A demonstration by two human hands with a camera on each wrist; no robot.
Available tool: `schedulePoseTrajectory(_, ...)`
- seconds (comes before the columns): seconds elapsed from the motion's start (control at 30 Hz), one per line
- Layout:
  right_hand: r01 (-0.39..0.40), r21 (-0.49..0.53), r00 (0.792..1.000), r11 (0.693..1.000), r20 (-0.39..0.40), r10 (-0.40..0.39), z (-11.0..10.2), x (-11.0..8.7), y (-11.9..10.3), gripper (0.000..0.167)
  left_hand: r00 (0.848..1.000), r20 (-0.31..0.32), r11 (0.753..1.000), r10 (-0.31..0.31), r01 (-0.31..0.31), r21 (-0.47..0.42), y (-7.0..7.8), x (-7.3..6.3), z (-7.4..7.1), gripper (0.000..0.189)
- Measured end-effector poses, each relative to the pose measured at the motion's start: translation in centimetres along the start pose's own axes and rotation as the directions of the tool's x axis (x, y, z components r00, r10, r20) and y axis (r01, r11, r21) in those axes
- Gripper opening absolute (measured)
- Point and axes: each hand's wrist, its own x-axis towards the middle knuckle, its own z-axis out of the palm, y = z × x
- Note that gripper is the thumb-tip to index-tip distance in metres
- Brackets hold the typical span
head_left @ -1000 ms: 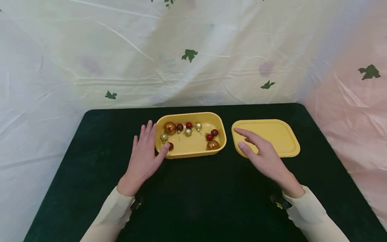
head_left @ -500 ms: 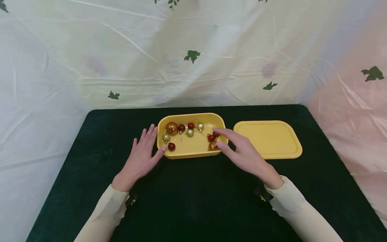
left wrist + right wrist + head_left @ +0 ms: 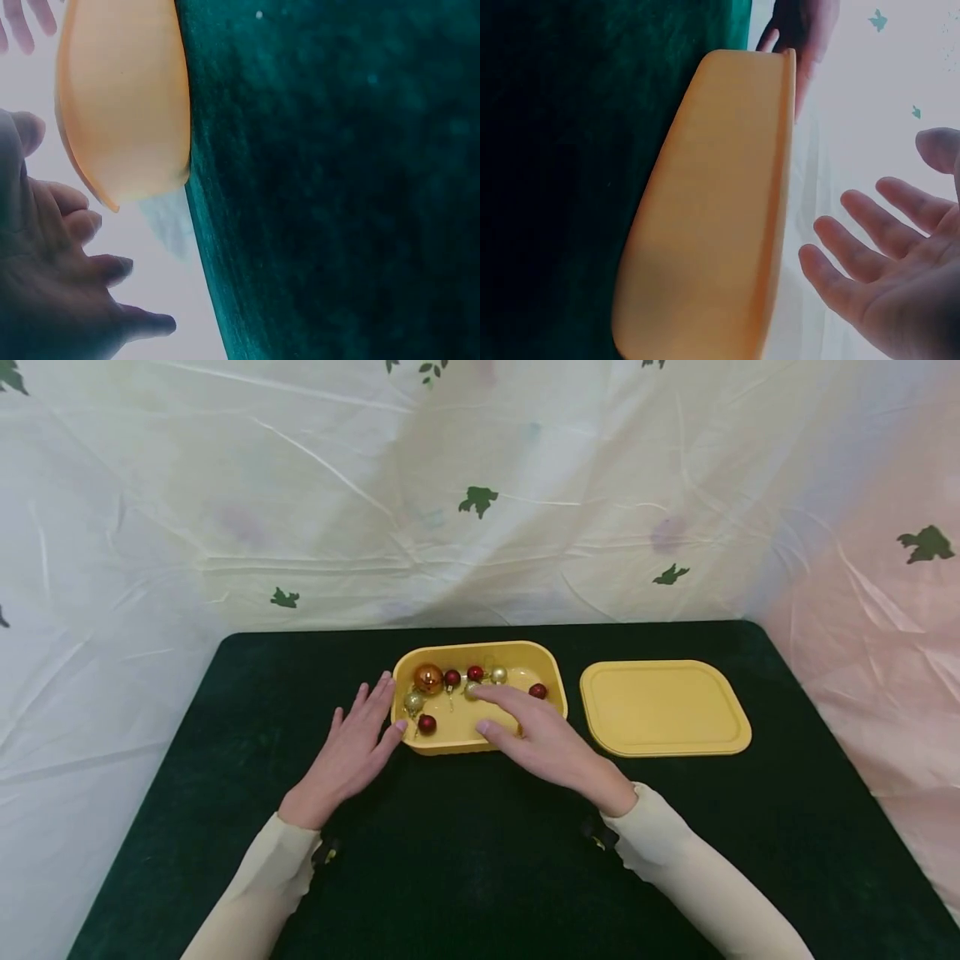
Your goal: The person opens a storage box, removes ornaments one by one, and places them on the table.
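Observation:
A yellow plastic box (image 3: 450, 747) stands on the dark green table, with several small Christmas baubles inside. At its left lie a large copper bauble (image 3: 428, 678), a gold glitter bauble (image 3: 413, 702) and a dark red bauble (image 3: 427, 724). My left hand (image 3: 347, 756) is at the box's left end, fingers spread, thumb by the near corner. Over the right half of the box hovers my right hand (image 3: 543, 743), fingers loosely extended and holding nothing, hiding some baubles. In the right wrist view that hand (image 3: 892, 255) shows its palm and relaxed fingers above the box wall (image 3: 712, 202).
A flat yellow lid (image 3: 666, 708) lies on the table to the right of the box. White and pink cloth with green leaf shapes hangs behind and beside the table (image 3: 465, 860).
My right hand has moved left from over the lid to above the box. The left hand has stayed by the box's left end, and the baubles still in sight keep their places.

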Motion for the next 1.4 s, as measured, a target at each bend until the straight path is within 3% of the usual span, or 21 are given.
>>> schedulePoseTrajectory(0.17, 0.026, -0.007, 1.000, 1.000, -0.002, -0.026, 0.9, 1.4, 0.1, 0.050, 1.000, 0.009, 1.000, 0.001, -0.001, 0.008, -0.1, 0.0, 0.1, 0.067)
schedulePoseTrajectory(0.37, -0.001, -0.038, 1.000, 0.999, 0.008, 0.002, 1.8, 3.3, 0.1, 0.050, 1.000, 0.020, 1.000, -0.003, 0.003, 0.014, -0.3, 0.0, 0.2, 0.066)
schedulePoseTrajectory(0.83, -0.037, -0.105, 0.994, 0.994, 0.099, 0.047, 4.6, 6.9, 0.7, 0.053, 1.000, 0.026, 1.000, 0.003, -0.003, -0.015, -0.4, 0.1, 0.6, 0.065)
schedulePoseTrajectory(1.4, -0.044, -0.187, 0.968, 0.981, 0.235, 0.088, 6.1, 9.7, 0.5, 0.047, 0.999, 0.030, 1.000, 0.023, -0.023, -0.015, -0.5, 0.2, 0.4, 0.065)
